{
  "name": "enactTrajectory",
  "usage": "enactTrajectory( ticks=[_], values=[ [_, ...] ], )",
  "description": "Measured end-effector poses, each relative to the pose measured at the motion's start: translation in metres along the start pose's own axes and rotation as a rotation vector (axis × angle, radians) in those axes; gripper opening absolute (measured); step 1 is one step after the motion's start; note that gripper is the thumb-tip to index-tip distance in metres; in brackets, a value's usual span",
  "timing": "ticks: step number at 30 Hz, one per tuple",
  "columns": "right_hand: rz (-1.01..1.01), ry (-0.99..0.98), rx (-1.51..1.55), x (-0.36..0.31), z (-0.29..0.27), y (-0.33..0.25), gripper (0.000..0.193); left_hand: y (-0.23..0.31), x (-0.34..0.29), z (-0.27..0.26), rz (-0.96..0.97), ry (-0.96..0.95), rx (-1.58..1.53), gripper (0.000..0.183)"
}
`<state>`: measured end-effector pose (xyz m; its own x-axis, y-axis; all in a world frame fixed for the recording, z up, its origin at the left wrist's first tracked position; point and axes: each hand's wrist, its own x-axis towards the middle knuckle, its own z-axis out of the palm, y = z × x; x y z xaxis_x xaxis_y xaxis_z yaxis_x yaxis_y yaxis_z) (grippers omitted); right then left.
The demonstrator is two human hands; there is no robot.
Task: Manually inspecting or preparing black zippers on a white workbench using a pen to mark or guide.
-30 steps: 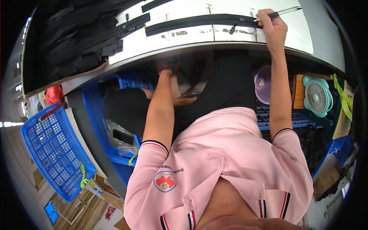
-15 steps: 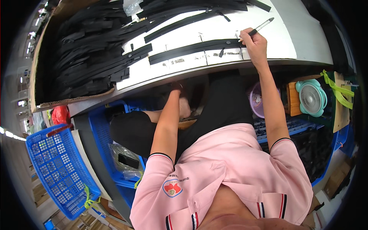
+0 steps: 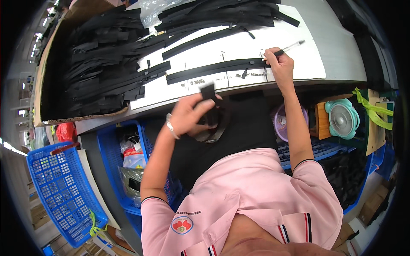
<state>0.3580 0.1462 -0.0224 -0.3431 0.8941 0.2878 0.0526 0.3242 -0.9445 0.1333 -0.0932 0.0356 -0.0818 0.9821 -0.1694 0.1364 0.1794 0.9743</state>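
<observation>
A black zipper (image 3: 205, 73) lies lengthwise on the white board (image 3: 305, 68), which has pen marks along it. At the zipper's right end, my right hand (image 3: 280, 68) is closed around a pen (image 3: 292, 46), its tip down by the tape and its clear barrel slanting up to the right. My left hand (image 3: 185, 114), a bracelet at its wrist, is raised at the table's front edge. Its fingers pinch a black strip (image 3: 208, 92), blurred, whose lower part hangs over my lap.
A carton (image 3: 81, 116) of black zippers stands at the left, with more zippers (image 3: 218, 17) across the board's far side. Blue baskets (image 3: 64, 187) are at lower left. A purple basket (image 3: 279, 128) and a turquoise fan (image 3: 342, 119) sit below the table's right side.
My left hand has risen from below the table to its front edge, bringing up a black strip. My right hand keeps the pen near the zipper's right end.
</observation>
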Motion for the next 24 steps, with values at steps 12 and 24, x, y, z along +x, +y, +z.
enactTrajectory(
  ticks=[12, 24],
  values=[
    [-0.346, -0.298, -0.633, 0.012, 0.014, -0.018, 0.033, 0.149, 0.104, -0.082, 0.41, 0.26, 0.866, 0.034],
    [0.086, -0.241, 0.056, 0.12, -0.009, 0.0, 0.024, 0.098, 0.162, -0.03, 0.193, -0.276, 1.061, 0.036]
  ],
)
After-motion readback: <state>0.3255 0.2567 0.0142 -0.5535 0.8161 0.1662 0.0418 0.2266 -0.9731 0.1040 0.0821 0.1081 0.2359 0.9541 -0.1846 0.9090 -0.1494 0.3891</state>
